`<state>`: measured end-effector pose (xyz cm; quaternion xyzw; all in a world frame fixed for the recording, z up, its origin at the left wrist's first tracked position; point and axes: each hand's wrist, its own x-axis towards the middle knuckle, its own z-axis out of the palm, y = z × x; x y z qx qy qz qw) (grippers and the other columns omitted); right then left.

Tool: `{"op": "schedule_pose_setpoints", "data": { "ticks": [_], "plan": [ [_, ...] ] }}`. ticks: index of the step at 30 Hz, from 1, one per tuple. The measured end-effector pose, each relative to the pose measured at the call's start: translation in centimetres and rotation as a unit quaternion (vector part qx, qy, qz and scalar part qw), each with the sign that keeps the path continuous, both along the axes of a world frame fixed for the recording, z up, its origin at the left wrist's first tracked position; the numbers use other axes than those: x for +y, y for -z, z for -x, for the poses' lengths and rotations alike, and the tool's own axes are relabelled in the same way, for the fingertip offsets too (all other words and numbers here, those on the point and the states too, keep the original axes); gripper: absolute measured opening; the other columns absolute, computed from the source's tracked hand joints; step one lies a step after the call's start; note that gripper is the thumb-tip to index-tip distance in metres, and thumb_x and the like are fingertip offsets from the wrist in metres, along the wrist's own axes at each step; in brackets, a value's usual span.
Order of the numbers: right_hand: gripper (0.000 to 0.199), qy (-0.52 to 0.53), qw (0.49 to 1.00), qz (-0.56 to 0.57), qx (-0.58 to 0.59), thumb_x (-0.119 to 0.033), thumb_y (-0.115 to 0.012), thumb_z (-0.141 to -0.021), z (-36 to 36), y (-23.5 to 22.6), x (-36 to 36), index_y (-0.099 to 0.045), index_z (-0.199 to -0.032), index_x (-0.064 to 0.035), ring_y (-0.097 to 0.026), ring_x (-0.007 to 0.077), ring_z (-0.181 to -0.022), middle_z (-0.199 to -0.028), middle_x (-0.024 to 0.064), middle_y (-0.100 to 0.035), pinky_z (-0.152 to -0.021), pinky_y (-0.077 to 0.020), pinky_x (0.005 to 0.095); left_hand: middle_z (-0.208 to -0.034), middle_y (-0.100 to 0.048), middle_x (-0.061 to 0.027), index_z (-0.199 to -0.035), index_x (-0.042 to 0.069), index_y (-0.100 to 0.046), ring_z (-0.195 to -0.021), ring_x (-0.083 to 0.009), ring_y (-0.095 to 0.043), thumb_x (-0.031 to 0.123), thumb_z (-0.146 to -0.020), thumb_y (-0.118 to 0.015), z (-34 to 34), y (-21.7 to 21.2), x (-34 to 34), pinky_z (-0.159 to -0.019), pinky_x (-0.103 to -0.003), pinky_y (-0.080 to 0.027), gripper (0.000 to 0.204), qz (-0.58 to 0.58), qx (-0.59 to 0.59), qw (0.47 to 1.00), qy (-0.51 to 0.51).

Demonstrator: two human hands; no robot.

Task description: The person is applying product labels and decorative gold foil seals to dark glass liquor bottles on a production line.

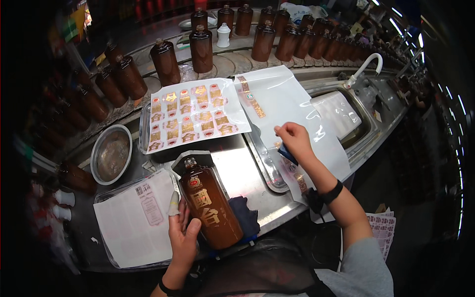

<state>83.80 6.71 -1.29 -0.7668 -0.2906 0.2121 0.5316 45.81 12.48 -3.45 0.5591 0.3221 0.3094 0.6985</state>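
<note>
So, head view: left hand (183, 235) half-curled at the near-left side of a brown bottle (212, 210), fingers along its edge, thumb on the front; contact yes, firm grip can't tell. Pale finger cot (174, 203) on one finger. Bottle has gold front markings, lies tilted just right of that hand; dark blue cloth (245, 218) beside it, on the far side from the left hand.

Right hand (295, 141) closed around a dark blue item (287, 154), type unclear; can't tell if the fingertips pinch anything else. It's over a glossy clear sheet (311, 111) with gold strips.

Left of left hand: white printed sheet (131, 220) on a tray. Beyond it: metal bowl (128, 161), and a sheet of gold labels (195, 111). Right of right hand: sink (368, 131). Farther out past both hands: row of brown bottles (263, 42). Metal table (237, 166) between hands.
</note>
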Motion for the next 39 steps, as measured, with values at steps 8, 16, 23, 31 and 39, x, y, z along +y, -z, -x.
{"op": "schedule_pose_setpoints", "data": {
  "ticks": [8, 16, 23, 31, 39],
  "plan": [
    [0.026, 0.042, 0.897, 0.288, -0.333, -0.022, -0.07, -0.074, -8.9, 4.4, 8.0, -0.069, -0.094, -0.0064, -0.067, 0.0345, -0.093, -0.093, 0.0165, -0.071, -0.08, -0.0526, 0.0443, -0.154, -0.026, -0.0274, -0.149, -0.007, -0.018, -0.145, -0.0388, -0.027, 0.01, -0.091, -0.05, -1.3, -0.8, -0.6, -0.118, -0.046, -0.021, 0.068, 0.019, -0.002, 1.0, -0.018],
    [0.024, 0.006, 0.938, 0.272, -0.215, -0.023, -0.075, -0.068, -8.9, 3.8, 12.1, -0.072, -0.085, -0.0056, -0.069, 0.0308, -0.089, -0.092, 0.0165, -0.071, -0.08, -0.0531, 0.0391, -0.154, -0.027, -0.0276, -0.153, -0.002, -0.015, -0.144, -0.0376, -0.03, 0.017, -0.093, -0.05, -1.5, -2.1, -0.1, -0.116, -0.045, -0.024, 0.072, 0.004, 0.017, 0.999, -0.046],
    [0.035, 0.02, 0.937, 0.316, -0.145, -0.02, -0.07, -0.075, -7.8, 3.9, 14.1, -0.069, -0.101, 0.0044, -0.066, 0.0382, -0.102, -0.107, 0.0273, -0.067, -0.087, -0.053, 0.0433, -0.153, -0.028, -0.0273, -0.152, -0.004, -0.015, -0.143, -0.0371, -0.031, 0.016, -0.094, -0.052, -0.7, -1.6, -0.1, -0.116, -0.045, -0.025, 0.071, 0.009, 0.0, 0.999, -0.05],
    [0.022, 0.044, 0.976, 0.201, -0.07, -0.014, -0.08, -0.062, -10.3, 7.4, 10.8, -0.07, -0.071, 0.0026, -0.058, 0.0173, -0.052, -0.064, 0.0103, -0.065, -0.051, -0.0462, 0.0325, -0.154, -0.027, -0.0263, -0.151, -0.003, -0.016, -0.143, -0.036, -0.031, 0.006, -0.092, -0.048, 2.0, -0.7, 0.5, -0.116, -0.044, -0.025, 0.068, 0.023, 0.009, 0.999, -0.04],
    [0.026, -0.065, 0.923, 0.325, -0.194, -0.019, -0.082, -0.055, -11.4, 6.1, 3.9, -0.072, -0.069, 0.0007, -0.063, 0.0189, -0.056, -0.064, 0.0116, -0.068, -0.057, -0.0501, 0.0316, -0.154, -0.027, -0.026, -0.152, -0.002, -0.017, -0.143, -0.0359, -0.032, 0.007, -0.093, -0.049, 2.9, -1.0, 0.3, -0.116, -0.043, -0.027, 0.068, 0.026, 0.007, 0.999, -0.042]
  ]
}}
